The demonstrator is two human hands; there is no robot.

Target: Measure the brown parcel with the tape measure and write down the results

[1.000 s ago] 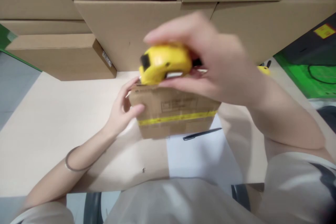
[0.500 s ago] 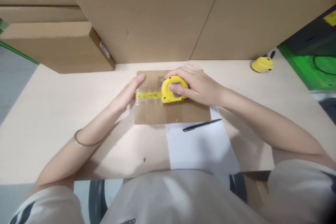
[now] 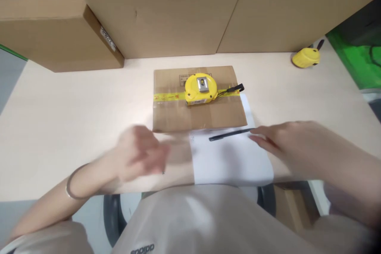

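Observation:
A black pen point(image 3: 230, 134) lies slanted on a white sheet of paper point(image 3: 229, 162). At the pen's right end is my right hand point(image 3: 282, 141), its fingertips touching or nearly touching it, with thumb and fingers a little apart. My left hand point(image 3: 143, 152) hangs near the table's front edge, left of the paper, its fingers smeared by motion. Behind the pen, a small cardboard box point(image 3: 217, 117) lies flat, covering the paper's far part. On it rests a yellow tape measure point(image 3: 201, 89), metal clip up, black strap to the right, touched by neither hand.
Large cardboard boxes point(image 3: 172, 20) stand like a wall along the back of the pale table point(image 3: 74, 107). Another carton point(image 3: 59, 43) is at the back left. A second yellow tape measure point(image 3: 306, 57) sits at the back right.
My right hand has let go of the tape measure and moved down to the pen. My left hand has left the box's left edge and come nearer my body. The view has tilted down.

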